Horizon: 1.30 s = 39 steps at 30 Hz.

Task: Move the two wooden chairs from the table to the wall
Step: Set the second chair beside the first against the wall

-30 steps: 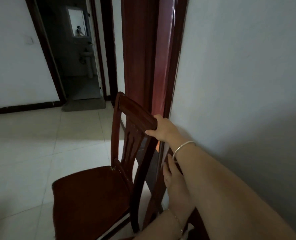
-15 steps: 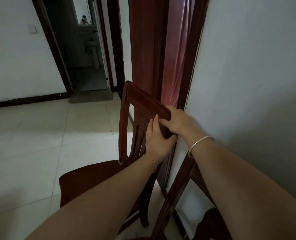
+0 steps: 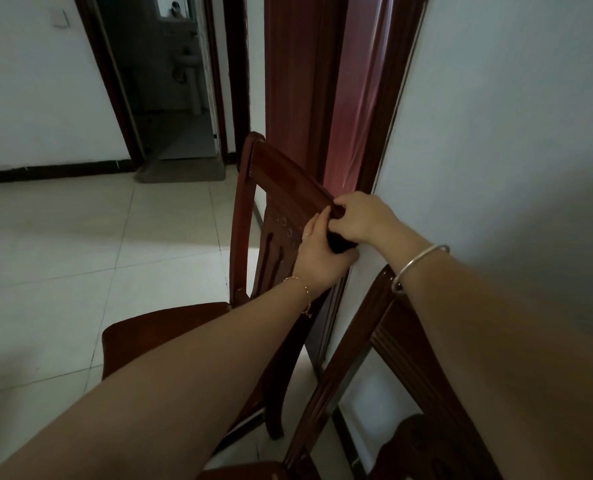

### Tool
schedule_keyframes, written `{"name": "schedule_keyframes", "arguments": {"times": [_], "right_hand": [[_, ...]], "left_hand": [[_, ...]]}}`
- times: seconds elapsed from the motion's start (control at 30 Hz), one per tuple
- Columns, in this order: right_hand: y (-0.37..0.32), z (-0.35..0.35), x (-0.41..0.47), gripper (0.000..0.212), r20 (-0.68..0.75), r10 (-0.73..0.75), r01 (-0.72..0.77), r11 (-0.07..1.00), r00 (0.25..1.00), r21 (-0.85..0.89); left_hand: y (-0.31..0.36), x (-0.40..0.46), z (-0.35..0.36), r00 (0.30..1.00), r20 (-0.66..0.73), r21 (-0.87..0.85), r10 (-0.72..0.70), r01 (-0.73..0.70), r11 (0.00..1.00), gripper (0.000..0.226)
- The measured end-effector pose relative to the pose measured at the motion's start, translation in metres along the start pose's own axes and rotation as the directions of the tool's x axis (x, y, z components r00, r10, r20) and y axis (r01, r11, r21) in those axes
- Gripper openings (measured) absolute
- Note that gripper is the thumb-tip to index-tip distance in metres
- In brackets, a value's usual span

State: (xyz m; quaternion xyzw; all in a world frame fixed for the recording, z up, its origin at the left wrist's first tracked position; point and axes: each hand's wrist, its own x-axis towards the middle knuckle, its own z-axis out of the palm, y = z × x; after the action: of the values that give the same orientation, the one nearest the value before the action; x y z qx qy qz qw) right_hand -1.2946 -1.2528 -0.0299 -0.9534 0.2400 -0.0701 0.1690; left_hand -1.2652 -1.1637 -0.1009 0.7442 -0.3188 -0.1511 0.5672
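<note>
A dark red wooden chair (image 3: 281, 181) stands on the tiled floor with its back close to the white wall (image 3: 496, 133) and a door frame. My right hand (image 3: 361, 220) grips the near end of its top rail from above. My left hand (image 3: 323, 258) holds the same corner of the backrest from below, just under the right hand. A second wooden chair (image 3: 385, 327) stands nearer to me against the wall, at the lower right; my right forearm crosses over its backrest and hides part of it.
A reddish door frame (image 3: 368, 98) stands right behind the first chair. Further left an open doorway (image 3: 170, 81) leads into a bathroom, with a mat at its threshold. Pale floor tiles (image 3: 63, 254) stretch out to the left.
My left hand has risen from low beside the chair leg to the backrest's top corner, joining the right hand. The view has shifted so the second chair's backrest shows more.
</note>
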Motion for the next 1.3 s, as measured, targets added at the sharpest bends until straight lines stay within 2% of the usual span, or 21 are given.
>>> {"name": "schedule_keyframes", "arguments": {"times": [0.17, 0.37, 0.53, 0.63, 0.7, 0.77, 0.93, 1.07, 1.3], "right_hand": [[0.004, -0.011, -0.021, 0.043, 0.04, -0.005, 0.008, 0.997, 0.999, -0.074], [0.014, -0.023, -0.051, 0.038, 0.078, -0.001, 0.008, 0.996, 0.997, -0.085], [0.021, -0.016, -0.067, 0.055, 0.049, -0.013, 0.014, 1.0, 0.999, -0.009], [0.025, -0.017, -0.076, 0.077, 0.132, -0.027, 0.007, 0.989, 0.991, 0.146], [0.03, -0.017, -0.086, 0.095, 0.186, -0.031, 0.008, 0.993, 0.982, 0.121], [0.033, -0.012, -0.099, 0.104, 0.18, -0.046, 0.034, 0.997, 0.983, 0.07], [0.037, -0.004, -0.115, 0.103, 0.044, -0.073, 0.072, 0.997, 0.996, 0.024], [0.04, 0.0, -0.116, 0.101, -0.043, -0.072, 0.073, 0.997, 0.996, 0.01], [0.059, -0.013, -0.122, 0.106, -0.083, 0.09, -0.088, 0.996, 0.992, 0.025]], "left_hand": [[0.003, -0.024, 0.0, 0.998, 0.065, -0.089, 0.003, 0.003, 0.996, 0.068], [0.009, -0.039, 0.009, 0.981, 0.16, -0.213, -0.107, 0.14, 0.967, 0.053], [0.01, -0.051, 0.009, 0.971, 0.211, -0.329, -0.111, 0.178, 0.927, 0.048], [0.004, -0.062, 0.0, 0.975, 0.207, -0.197, -0.076, 0.118, 0.973, 0.049], [0.005, -0.07, -0.003, 0.977, 0.206, -0.118, -0.061, 0.087, 0.989, 0.049], [0.006, -0.079, -0.003, 0.977, 0.208, -0.09, -0.049, 0.069, 0.994, 0.053], [-0.014, -0.114, -0.01, 0.985, 0.173, 0.04, -0.018, 0.011, 0.999, 0.06], [-0.03, -0.12, -0.019, 0.987, 0.159, 0.216, 0.005, -0.04, 0.976, 0.067], [-0.019, -0.111, -0.01, 0.985, 0.17, 0.308, 0.014, -0.066, 0.949, 0.072]]}}
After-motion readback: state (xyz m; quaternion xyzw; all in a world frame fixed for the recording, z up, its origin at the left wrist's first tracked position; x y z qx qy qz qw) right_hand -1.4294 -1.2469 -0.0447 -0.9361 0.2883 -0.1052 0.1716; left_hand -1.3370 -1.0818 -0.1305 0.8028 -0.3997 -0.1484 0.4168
